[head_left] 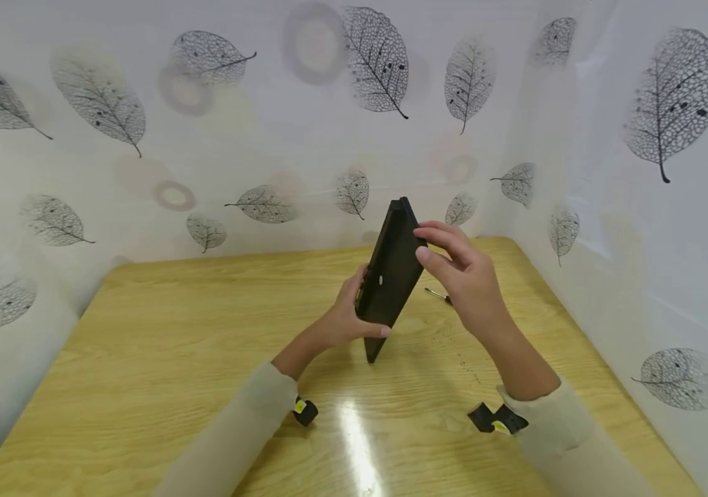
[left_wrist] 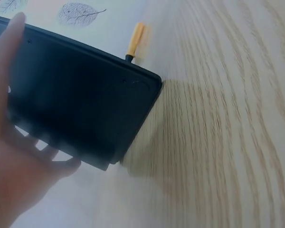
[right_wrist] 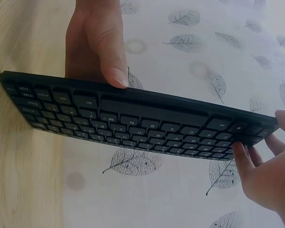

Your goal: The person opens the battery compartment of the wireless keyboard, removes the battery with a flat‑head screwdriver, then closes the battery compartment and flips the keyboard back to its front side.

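Observation:
A black keyboard [head_left: 391,276] stands steeply tilted above the table, with its smooth underside towards the head view. In the right wrist view its keys [right_wrist: 147,126] show, and one end is at the wooden surface. My left hand [head_left: 347,314] grips it by the lower part, thumb across one long edge and fingers behind. My right hand [head_left: 465,276] pinches the upper end; in the right wrist view its fingertips [right_wrist: 241,151] lie on the keys. The left wrist view shows the plain black back [left_wrist: 80,90] and the left hand [left_wrist: 19,161] at its side.
A small screwdriver [head_left: 437,295] lies beyond the right hand, partly hidden by it. A yellow handle [left_wrist: 135,40] sticks out past the keyboard in the left wrist view. Small dark specks [head_left: 468,366] are scattered on the wooden table [head_left: 173,359]. A leaf-patterned white sheet [head_left: 304,138] stands behind.

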Available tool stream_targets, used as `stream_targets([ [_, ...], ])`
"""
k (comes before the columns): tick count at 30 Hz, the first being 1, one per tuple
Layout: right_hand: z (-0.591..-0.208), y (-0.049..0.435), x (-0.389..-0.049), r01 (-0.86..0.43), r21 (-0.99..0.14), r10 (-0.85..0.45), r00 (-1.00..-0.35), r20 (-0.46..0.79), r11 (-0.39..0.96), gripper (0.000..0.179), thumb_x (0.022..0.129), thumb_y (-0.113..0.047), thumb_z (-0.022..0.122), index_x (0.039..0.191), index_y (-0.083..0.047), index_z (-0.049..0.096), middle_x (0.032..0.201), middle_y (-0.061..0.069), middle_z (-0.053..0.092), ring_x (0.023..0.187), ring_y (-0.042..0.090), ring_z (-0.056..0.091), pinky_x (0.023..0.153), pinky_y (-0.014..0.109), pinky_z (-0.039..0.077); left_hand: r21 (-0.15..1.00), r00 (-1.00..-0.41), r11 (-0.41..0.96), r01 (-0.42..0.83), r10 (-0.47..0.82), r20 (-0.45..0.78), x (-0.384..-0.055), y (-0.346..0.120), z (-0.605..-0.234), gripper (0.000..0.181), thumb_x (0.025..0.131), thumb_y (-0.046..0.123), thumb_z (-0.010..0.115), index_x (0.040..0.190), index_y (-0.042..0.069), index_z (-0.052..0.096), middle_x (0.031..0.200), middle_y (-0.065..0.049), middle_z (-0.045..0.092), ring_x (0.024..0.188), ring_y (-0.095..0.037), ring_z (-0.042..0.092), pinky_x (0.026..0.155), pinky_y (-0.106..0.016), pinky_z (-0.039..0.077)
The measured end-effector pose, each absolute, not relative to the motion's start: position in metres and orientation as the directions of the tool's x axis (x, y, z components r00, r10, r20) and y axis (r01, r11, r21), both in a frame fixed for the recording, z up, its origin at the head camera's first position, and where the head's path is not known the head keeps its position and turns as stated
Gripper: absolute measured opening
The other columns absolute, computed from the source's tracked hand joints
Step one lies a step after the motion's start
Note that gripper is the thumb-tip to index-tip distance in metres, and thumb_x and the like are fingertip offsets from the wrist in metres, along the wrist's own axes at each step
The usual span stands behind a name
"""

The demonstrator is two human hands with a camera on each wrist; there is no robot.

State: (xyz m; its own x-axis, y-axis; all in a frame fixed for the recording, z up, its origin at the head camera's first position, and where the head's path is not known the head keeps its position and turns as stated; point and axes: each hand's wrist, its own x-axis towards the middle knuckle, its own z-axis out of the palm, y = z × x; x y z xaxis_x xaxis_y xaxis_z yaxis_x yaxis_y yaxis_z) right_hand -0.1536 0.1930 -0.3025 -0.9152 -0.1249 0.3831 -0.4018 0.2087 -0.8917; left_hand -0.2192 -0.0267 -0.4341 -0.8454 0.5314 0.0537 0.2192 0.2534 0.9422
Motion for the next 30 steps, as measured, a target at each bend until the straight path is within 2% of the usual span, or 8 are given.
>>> stream_targets([
  [4, -0.305, 0.203, -0.151, -0.386, -0.891, -0.107, -0.923, 0.371, 0.24, 0.038, 0.102, -0.026, 0.061, 0.137, -0.012, 0.063, 0.148, -0.003, 0.049, 0.142, 0.014, 0.043, 0.107, 0.017, 0.041, 0.918, -0.857, 0.33, 0.222, 0.515, 0.022, -0.218, -0.023, -0.433, 0.131, 0.067, 0.057, 0.088, 0.159, 0.045, -0.004, 0.166, -0.004, 0.004, 0.148, -0.03, 0.019, 0.117, -0.061, 0.025],
  [7, -0.307, 0.211, -0.15, -0.361, -0.9, -0.083, -0.933, 0.351, 0.245, 0.039, 0.102, -0.027, 0.062, 0.139, -0.014, 0.062, 0.151, -0.001, 0.048, 0.14, 0.013, 0.044, 0.106, 0.015, 0.041, 0.896, -0.869, 0.379, 0.231, 0.494, 0.015, -0.216, -0.018, -0.43, 0.13, 0.068, 0.054, 0.088, 0.16, 0.044, -0.002, 0.166, -0.006, 0.005, 0.148, -0.033, 0.02, 0.114, -0.061, 0.028],
  [13, -0.315, 0.226, -0.152, -0.329, -0.942, -0.023, -0.944, 0.328, 0.068, 0.038, 0.1, -0.018, 0.064, 0.136, -0.006, 0.063, 0.146, 0.004, 0.051, 0.129, 0.016, 0.05, 0.1, 0.015, 0.046, 0.843, -0.893, 0.469, 0.262, 0.45, 0.027, -0.213, -0.007, -0.427, 0.128, 0.071, 0.043, 0.088, 0.163, 0.033, 0.0, 0.164, -0.01, 0.01, 0.15, -0.034, 0.014, 0.115, -0.06, 0.029],
  [16, -0.318, 0.231, -0.153, -0.323, -0.946, -0.019, -0.946, 0.323, -0.008, 0.035, 0.1, -0.013, 0.063, 0.134, -0.004, 0.064, 0.14, 0.002, 0.054, 0.125, 0.015, 0.051, 0.1, 0.016, 0.046, 0.812, -0.9, 0.513, 0.28, 0.435, 0.036, -0.212, -0.007, -0.427, 0.128, 0.071, 0.045, 0.089, 0.164, 0.03, 0.002, 0.164, -0.01, 0.013, 0.151, -0.034, 0.015, 0.115, -0.06, 0.029],
  [20, -0.323, 0.236, -0.153, -0.317, -0.947, -0.027, -0.948, 0.318, -0.045, 0.033, 0.1, -0.007, 0.062, 0.132, -0.002, 0.064, 0.132, -0.001, 0.058, 0.117, 0.013, 0.055, 0.097, 0.017, 0.049, 0.749, -0.909, 0.587, 0.306, 0.415, 0.046, -0.209, -0.014, -0.427, 0.129, 0.069, 0.051, 0.089, 0.164, 0.027, 0.004, 0.164, -0.011, 0.016, 0.149, -0.036, 0.019, 0.114, -0.06, 0.031],
  [25, -0.333, 0.243, -0.153, -0.26, -0.966, -0.059, -0.964, 0.259, 0.009, 0.038, 0.1, -0.01, 0.063, 0.136, 0.001, 0.06, 0.13, -0.002, 0.058, 0.114, 0.012, 0.058, 0.096, 0.015, 0.049, 0.672, -0.912, 0.66, 0.336, 0.406, 0.056, -0.208, -0.028, -0.428, 0.128, 0.068, 0.056, 0.088, 0.164, 0.022, 0.01, 0.162, -0.014, 0.021, 0.147, -0.039, 0.024, 0.113, -0.06, 0.032],
  [30, -0.345, 0.245, -0.152, -0.132, -0.983, -0.053, -0.991, 0.126, 0.127, 0.047, 0.099, -0.025, 0.067, 0.141, -0.004, 0.058, 0.128, -0.005, 0.058, 0.113, 0.01, 0.057, 0.094, 0.012, 0.048, 0.609, -0.908, 0.707, 0.359, 0.415, 0.054, -0.207, -0.045, -0.431, 0.125, 0.068, 0.059, 0.086, 0.163, 0.016, 0.017, 0.161, -0.014, 0.025, 0.144, -0.039, 0.028, 0.113, -0.062, 0.031],
])
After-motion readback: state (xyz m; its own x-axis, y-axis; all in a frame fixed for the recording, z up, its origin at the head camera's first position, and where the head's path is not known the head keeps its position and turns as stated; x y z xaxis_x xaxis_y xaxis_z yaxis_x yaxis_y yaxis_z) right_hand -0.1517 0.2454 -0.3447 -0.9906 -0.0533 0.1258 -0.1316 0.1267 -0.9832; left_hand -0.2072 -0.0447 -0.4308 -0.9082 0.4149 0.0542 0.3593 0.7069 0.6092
